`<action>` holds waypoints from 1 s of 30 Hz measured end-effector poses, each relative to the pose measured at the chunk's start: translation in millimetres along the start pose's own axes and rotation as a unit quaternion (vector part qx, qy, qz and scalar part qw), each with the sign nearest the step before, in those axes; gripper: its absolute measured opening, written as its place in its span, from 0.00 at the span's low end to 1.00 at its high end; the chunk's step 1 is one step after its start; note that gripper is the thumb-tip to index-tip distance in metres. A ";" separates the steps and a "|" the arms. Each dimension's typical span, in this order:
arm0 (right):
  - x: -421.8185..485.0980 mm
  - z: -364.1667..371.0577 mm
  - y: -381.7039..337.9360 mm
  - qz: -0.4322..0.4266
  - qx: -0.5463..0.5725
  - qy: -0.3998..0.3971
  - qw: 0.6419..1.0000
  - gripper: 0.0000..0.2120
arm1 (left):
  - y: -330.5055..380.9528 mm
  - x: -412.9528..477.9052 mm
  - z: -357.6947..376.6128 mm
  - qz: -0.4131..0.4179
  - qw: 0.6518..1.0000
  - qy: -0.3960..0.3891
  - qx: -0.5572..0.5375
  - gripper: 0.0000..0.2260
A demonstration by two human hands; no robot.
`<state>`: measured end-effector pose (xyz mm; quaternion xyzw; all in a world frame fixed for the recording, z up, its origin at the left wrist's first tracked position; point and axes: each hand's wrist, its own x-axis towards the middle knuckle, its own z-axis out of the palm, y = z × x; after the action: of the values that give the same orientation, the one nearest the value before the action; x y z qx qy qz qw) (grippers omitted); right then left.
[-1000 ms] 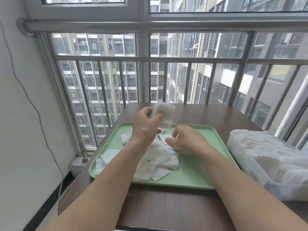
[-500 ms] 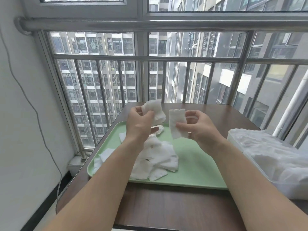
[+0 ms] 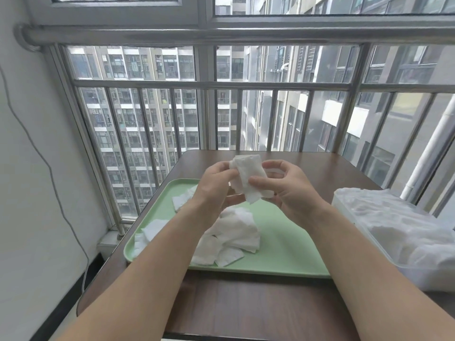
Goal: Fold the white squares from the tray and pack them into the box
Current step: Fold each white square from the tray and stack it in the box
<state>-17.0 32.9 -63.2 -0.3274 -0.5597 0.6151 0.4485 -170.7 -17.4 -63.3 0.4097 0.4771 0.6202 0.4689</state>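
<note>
Balcony w/ railing [image 3: 221, 86] behind; brown worktop [image 3: 246, 313] in front. Green tray [image 3: 285, 244] sits on it, w/ a pile [image 3: 234, 232] of white squares mid-tray and a few loose ones at its left edge. Left hand [image 3: 214, 185] & right hand [image 3: 291, 191] are raised over the tray, both pinching one square [image 3: 248, 177] between them, fingers curled. Box [image 3: 394, 239] stands just right of the tray, holding white squares.

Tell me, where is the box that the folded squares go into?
In the head view the clear box sits at the far right edge, on the brown table just right of the green tray, already holding white squares.
</note>
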 end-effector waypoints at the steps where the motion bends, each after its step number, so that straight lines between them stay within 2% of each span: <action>1: -0.2 0.4 0.1 -0.001 -0.003 0.003 1.000 0.26 | 0.3 -0.3 0.1 -0.001 1.000 0.001 -0.004 0.10; 7: -0.7 1.8 1.5 -0.002 -0.055 0.023 0.998 0.25 | -0.8 -1.3 3.5 -0.026 0.999 0.000 -0.045 0.13; 11: -1.6 3.4 3.1 -0.014 -0.056 0.008 0.998 0.28 | -5.4 0.1 -0.5 0.014 1.000 0.006 0.018 0.14; 15: -0.4 1.3 4.5 0.001 -0.065 -0.035 0.997 0.31 | -1.9 2.3 -3.2 0.012 0.996 0.087 -0.009 0.11; 17: 0.9 0.3 6.0 0.015 -0.092 -0.022 0.995 0.25 | 1.2 6.0 -6.8 0.026 0.989 0.144 -0.029 0.11; 19: 4.4 -2.2 7.6 -0.008 -0.110 0.042 0.993 0.17 | 2.4 8.0 -9.7 0.052 0.982 0.180 -0.016 0.11; 21: 5.0 -4.1 2.8 -0.047 -0.063 0.082 0.994 0.13 | 1.2 6.9 -9.2 0.067 0.982 0.175 0.008 0.10; 24: -1.5 -5.0 -10.4 -0.077 0.084 0.013 0.993 0.13 | -2.1 4.1 -5.9 0.068 0.988 0.137 0.030 0.11; 26: -5.7 -1.9 -12.9 -0.069 0.060 -0.023 0.996 0.15 | -3.9 2.3 -4.0 0.064 0.991 0.106 0.042 0.12; 28: -6.6 1.8 -9.7 -0.065 -0.004 -0.013 0.998 0.17 | -4.8 0.6 -1.9 0.065 0.993 0.075 0.059 0.12; 30: -6.1 3.6 -7.0 -0.062 -0.018 0.000 0.998 0.17 | -4.6 -1.6 0.5 0.071 0.994 0.048 0.070 0.09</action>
<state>-16.6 25.7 -56.3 -0.3004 -0.5898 0.5758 0.4799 -169.0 -18.3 -67.8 0.4440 0.5109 0.6363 0.3701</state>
